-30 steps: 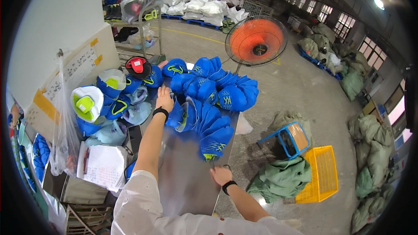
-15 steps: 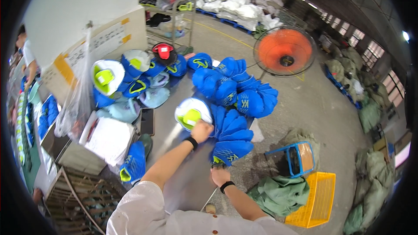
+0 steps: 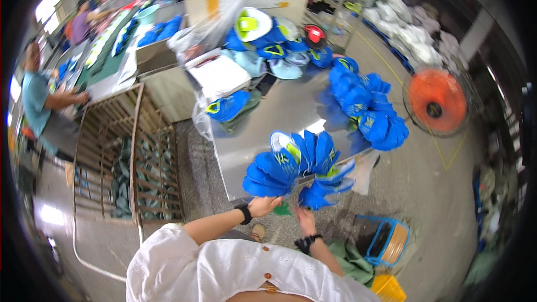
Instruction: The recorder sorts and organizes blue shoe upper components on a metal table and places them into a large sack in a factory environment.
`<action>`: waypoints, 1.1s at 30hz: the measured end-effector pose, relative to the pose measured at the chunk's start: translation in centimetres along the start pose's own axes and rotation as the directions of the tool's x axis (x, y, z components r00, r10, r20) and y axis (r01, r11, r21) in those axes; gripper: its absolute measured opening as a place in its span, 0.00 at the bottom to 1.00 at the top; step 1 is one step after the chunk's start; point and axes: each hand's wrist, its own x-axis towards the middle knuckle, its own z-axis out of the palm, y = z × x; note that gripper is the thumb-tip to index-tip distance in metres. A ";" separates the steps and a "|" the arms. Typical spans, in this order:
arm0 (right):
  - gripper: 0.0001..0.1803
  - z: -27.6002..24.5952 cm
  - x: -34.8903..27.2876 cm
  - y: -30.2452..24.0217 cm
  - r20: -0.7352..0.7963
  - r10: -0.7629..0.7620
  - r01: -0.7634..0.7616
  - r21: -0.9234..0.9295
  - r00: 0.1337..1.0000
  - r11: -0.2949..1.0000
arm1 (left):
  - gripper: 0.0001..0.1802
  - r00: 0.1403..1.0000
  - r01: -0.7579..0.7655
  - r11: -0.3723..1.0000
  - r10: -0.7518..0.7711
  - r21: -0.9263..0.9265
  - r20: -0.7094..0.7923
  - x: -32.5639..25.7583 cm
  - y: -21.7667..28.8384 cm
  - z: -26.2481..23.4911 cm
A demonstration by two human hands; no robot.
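A bunched row of blue shoe uppers (image 3: 272, 172) with lime-green trim bends in an arc over the near edge of the metal table (image 3: 268, 117). At the left end of the arc, my left hand (image 3: 265, 206) is closed on the uppers from below. My right hand (image 3: 306, 221) grips the lower right end, its fingertips partly hidden and blurred. Within the arc shows a white-and-lime lining (image 3: 283, 144). Another pile of blue uppers (image 3: 369, 106) lies at the table's right edge. One blue upper (image 3: 229, 106) rests at the left edge, beside white sheets (image 3: 218, 74).
Left of the table stands a rusty slatted cage cart (image 3: 134, 162) with dark green cloth inside. At the right are a blue-framed stool (image 3: 387, 241), a yellow crate (image 3: 389, 289) and an orange fan (image 3: 437, 100). A person in a teal shirt (image 3: 39, 98) stands far left.
My left hand has left the white-lined upper's spot and come nearer me, onto the row's left end. The row has shifted toward me and curved; the view has swung left.
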 end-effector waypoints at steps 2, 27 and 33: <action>0.17 -0.4 -5.3 5.1 -0.120 0.418 -0.306 0.509 0.900 0.804 | 0.19 0.997 -0.019 0.994 0.010 -0.107 -0.077 -4.8 0.2 0.5; 0.10 29.9 -37.6 -12.1 0.932 0.071 0.539 0.142 -0.355 0.830 | 0.25 -0.573 -0.448 0.433 -0.811 -0.782 -0.122 -72.6 -2.1 40.2; 0.15 41.3 -44.0 -19.3 0.929 -0.035 0.139 0.092 -0.368 0.986 | 0.19 -0.814 -0.512 0.797 -0.570 -0.320 -0.116 -83.0 1.6 33.0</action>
